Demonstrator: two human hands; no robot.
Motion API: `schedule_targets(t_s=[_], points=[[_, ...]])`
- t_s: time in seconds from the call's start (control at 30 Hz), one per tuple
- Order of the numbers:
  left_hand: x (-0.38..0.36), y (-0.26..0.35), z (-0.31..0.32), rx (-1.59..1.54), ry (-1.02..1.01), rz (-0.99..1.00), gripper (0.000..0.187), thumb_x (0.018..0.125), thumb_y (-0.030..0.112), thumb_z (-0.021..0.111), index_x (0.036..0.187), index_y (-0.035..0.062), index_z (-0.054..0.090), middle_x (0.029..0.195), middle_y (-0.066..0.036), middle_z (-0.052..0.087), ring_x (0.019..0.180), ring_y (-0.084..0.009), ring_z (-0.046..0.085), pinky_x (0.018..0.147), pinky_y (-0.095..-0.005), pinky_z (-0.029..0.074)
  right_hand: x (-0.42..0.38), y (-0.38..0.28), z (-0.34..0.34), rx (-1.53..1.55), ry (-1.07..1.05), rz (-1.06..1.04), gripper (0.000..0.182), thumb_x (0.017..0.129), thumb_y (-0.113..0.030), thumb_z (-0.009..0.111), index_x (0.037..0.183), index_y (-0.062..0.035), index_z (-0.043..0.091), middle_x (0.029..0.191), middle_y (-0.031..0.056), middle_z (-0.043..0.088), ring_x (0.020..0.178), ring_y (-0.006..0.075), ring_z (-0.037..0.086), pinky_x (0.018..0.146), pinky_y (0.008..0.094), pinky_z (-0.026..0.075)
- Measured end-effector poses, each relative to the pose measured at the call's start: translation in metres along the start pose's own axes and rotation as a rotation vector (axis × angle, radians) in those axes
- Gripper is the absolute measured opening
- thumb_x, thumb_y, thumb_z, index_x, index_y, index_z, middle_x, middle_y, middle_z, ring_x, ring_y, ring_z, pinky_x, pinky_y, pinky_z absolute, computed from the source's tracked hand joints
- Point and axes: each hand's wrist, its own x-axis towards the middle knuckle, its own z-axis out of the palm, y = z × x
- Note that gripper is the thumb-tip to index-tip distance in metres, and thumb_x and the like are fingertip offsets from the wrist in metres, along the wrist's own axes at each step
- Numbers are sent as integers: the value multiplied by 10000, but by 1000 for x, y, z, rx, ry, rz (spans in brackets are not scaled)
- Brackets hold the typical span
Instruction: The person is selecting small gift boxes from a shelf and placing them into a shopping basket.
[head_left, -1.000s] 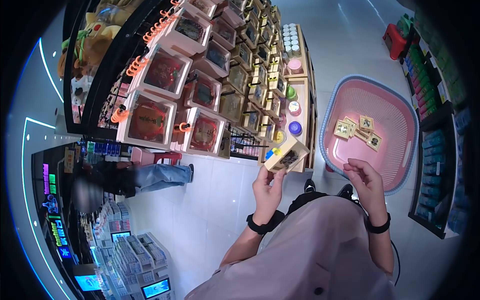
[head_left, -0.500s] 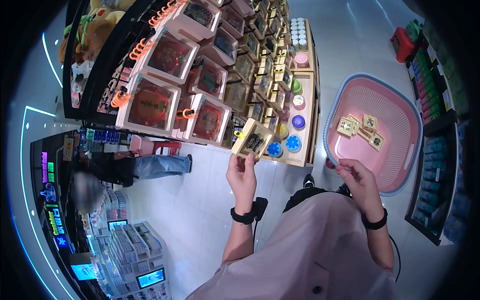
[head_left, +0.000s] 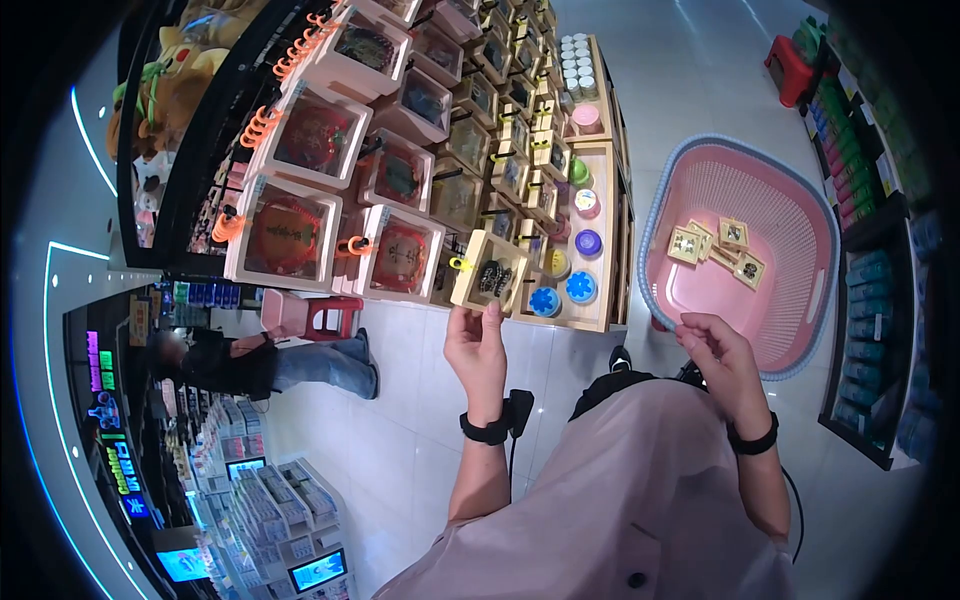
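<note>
My left hand (head_left: 477, 352) pinches the lower edge of a bracelet box (head_left: 492, 275), thumb in front. The box is pale wood-coloured, with a dark beaded bracelet behind its window. It is tilted at the front end of the display rack, beside a yellow hook tip (head_left: 460, 264). My right hand (head_left: 722, 362) holds nothing; its fingers are loosely bent and apart, and overlap the near rim of a pink basket (head_left: 648, 235) with a blue edge. Inside the basket lie several small pale boxes (head_left: 733, 233), grouped together.
Larger pink-framed bracelet boxes (head_left: 288, 235) hang on orange-tipped hooks to the left. Colourful round tubs (head_left: 580, 287) stand in a wooden tray. At right is a shelf of bottles (head_left: 865, 325). A person (head_left: 290, 362) stands at left near a red stool (head_left: 332, 318).
The whole view has shifted slightly. My left hand still holds the bracelet box at the rack, and my right hand stays by the basket rim. The person at left has changed stance.
</note>
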Motion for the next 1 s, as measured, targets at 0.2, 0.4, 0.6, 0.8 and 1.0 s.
schedule_targets(t_s=[0.2, 0.4, 0.6, 0.8, 1.0], points=[[-2, 4, -3, -20, 24, -16, 165, 1002, 83, 650, 1115, -33, 621, 958, -48, 693, 856, -94, 649, 801, -260, 544, 2, 1, 1, -10, -14, 10, 298, 989, -126, 645, 1236, 39, 631, 1071, 70, 717, 983, 107, 640, 890, 257, 500], [0, 0, -7, -84, -1, -91, 168, 1008, 109, 646, 1099, -30, 622, 942, -47, 691, 833, -88, 644, 791, -272, 564, 4, 0, 1, -11, -32, 21, 298, 987, -124, 649, 1236, 40, 631, 1078, 71, 710, 992, 111, 637, 895, 258, 499], [7, 0, -12, -113, 60, -169, 179, 1008, 166, 655, 1048, -6, 622, 881, -31, 679, 795, -74, 630, 767, -298, 591, 5, 6, -1, -6, -36, 29, 298, 988, -125, 653, 1236, 39, 629, 1068, 51, 691, 989, 104, 629, 888, 249, 496], [22, -13, -28, -71, 139, -142, 177, 1002, 167, 664, 1020, -3, 618, 862, -28, 675, 786, -77, 627, 769, -293, 589, 6, 9, -1, -2, -44, 32, 301, 989, -120, 652, 1245, 34, 624, 1058, 40, 681, 976, 96, 619, 878, 243, 492], [29, -25, -40, 59, 183, -61, 189, 988, 162, 693, 979, -14, 624, 856, -30, 669, 763, -85, 598, 718, -243, 509, 9, 8, -1, -24, -79, 18, 310, 995, -136, 640, 1251, 36, 619, 1057, 43, 680, 977, 96, 620, 878, 245, 496]])
